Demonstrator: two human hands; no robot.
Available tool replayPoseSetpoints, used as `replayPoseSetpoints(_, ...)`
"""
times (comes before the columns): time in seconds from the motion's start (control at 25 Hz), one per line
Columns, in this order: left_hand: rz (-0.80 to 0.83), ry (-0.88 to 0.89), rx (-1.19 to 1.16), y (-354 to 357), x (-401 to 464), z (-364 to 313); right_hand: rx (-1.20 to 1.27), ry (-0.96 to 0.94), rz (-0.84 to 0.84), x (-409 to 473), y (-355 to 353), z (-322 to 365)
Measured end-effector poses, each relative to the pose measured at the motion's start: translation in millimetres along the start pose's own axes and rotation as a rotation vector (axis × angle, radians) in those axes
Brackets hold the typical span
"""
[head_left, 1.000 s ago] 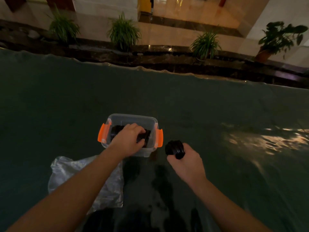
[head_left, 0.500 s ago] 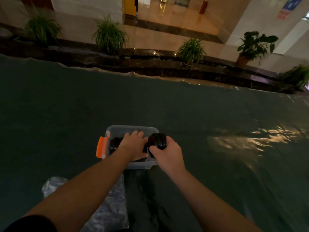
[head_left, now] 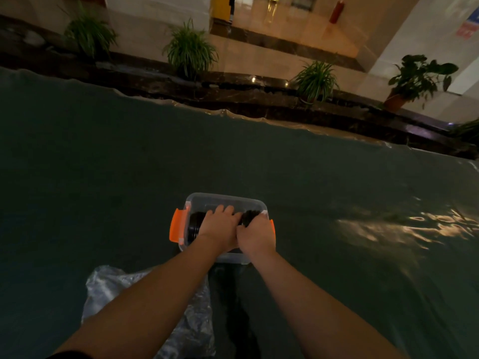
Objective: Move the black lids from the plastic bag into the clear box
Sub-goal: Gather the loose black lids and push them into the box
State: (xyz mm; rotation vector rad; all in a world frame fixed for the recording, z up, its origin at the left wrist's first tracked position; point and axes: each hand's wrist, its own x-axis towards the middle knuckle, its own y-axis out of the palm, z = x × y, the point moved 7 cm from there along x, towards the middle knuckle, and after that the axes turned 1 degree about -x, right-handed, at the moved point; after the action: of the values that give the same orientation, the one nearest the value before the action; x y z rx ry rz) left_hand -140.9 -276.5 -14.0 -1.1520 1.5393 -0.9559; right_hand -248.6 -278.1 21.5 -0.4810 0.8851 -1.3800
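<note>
The clear box (head_left: 225, 199) with orange latches (head_left: 176, 225) stands on the dark green table cover. Black lids (head_left: 195, 228) lie stacked inside it on the left. My left hand (head_left: 219, 228) rests palm-down inside the box, pressing on the lids. My right hand (head_left: 255, 234) is at the box's right side, closed around a stack of black lids (head_left: 250, 217) that sits inside the box. The crumpled clear plastic bag (head_left: 108, 288) lies near me, partly under my left forearm.
The table cover (head_left: 103, 177) stretches wide on all sides, with light reflections at the right (head_left: 404, 226). Beyond its far edge runs a dark ledge with potted plants (head_left: 190, 50).
My right hand has carried its stack of black lids from beside the box into the box's right side. My left hand stayed on the lids inside. The camera view shifted.
</note>
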Motion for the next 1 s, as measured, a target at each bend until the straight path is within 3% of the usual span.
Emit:
replayPoseSetpoints(0.28,-0.054,0.001,-0.04,1.1,-2.1,2.4,-0.185,0.101,0.195,21.5,28.1,-10.1)
replayPoseSetpoints(0.48,0.008,0.027,-0.032,4.6,0.3,5.9,-0.165,0.175,0.473,28.9,49.8,-15.0)
replayPoseSetpoints(0.72,-0.027,0.027,-0.113,5.7,0.0,7.8,0.02,0.252,0.644,16.9,48.2,-19.2)
replayPoseSetpoints(0.8,-0.028,0.034,-0.155,3.3,-1.5,8.4,-0.009,0.232,0.653,14.9,43.1,-16.9)
replayPoseSetpoints(1.0,-0.098,0.022,-0.179,-12.8,-23.3,19.5,-0.176,0.078,0.488,5.4,8.1,-10.4)
